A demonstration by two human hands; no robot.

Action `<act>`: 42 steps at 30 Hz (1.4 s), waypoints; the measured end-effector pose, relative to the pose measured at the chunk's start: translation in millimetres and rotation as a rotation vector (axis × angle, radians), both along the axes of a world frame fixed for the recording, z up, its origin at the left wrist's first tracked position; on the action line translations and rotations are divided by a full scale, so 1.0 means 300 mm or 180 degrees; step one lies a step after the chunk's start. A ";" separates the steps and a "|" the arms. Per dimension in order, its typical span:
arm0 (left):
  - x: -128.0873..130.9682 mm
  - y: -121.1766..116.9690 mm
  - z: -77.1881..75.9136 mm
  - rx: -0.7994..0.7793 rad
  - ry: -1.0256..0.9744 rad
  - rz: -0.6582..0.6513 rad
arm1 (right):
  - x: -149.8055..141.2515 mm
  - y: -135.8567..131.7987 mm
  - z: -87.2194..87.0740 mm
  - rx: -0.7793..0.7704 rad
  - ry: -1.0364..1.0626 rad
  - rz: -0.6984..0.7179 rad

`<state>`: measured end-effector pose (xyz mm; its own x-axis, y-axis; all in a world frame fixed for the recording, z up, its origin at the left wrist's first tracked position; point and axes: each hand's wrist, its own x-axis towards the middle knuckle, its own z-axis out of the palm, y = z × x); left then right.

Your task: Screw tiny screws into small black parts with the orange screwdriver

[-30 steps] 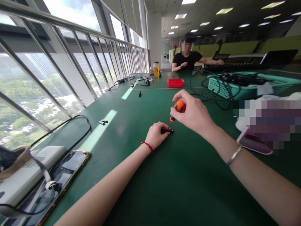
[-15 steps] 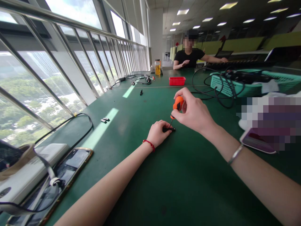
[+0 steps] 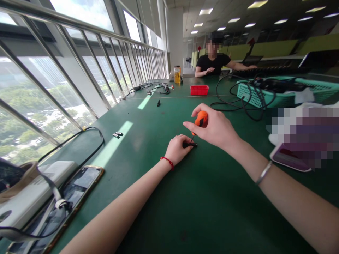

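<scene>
My left hand [image 3: 178,149] presses a small black part [image 3: 194,145] against the green table, its fingers closed around one end. What the fingers cover of the part is hidden. Above it, my right hand [image 3: 217,126] is at an orange-and-black screwdriver [image 3: 201,119], whose handle lies against the palm side. The thumb and forefinger are stretched apart, clear of the handle's front. The screwdriver's thin shaft points down, slightly tilted, with its tip at the black part beside my left fingertips.
Small pieces [image 3: 118,134] lie left, and a black bit [image 3: 159,103] lies farther up. Beyond are a red basket [image 3: 199,90], a jar [image 3: 177,75] and cables [image 3: 165,88]. A teal basket [image 3: 249,95] stands right. Phone [image 3: 84,180] and white box [image 3: 39,190] sit near left. A person [image 3: 213,63] sits opposite.
My right thumb and forefinger have opened away from the screwdriver handle, and the hand has turned slightly. The screwdriver stays at the black part; my left hand keeps its place.
</scene>
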<state>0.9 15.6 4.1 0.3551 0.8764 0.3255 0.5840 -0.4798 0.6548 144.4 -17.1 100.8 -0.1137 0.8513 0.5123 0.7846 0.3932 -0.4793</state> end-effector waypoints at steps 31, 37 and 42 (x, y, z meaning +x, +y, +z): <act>-0.005 -0.001 0.002 -0.0159 -0.0198 -0.0074 | 0.032 0.033 -0.010 0.0210 0.0252 -0.0134; -0.005 -0.001 0.004 -0.0215 -0.0181 -0.0105 | 0.031 0.030 -0.010 0.0483 0.0473 -0.0102; -0.005 0.003 -0.003 -0.0258 -0.0193 -0.0141 | 0.031 0.033 -0.013 0.0438 0.0586 -0.0113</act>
<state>-0.6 16.5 3.2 0.3759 0.8846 0.2761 0.5216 -0.4483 0.7259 153.8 -7.3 96.8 0.0211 0.7737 0.6332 0.7034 0.4386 -0.5593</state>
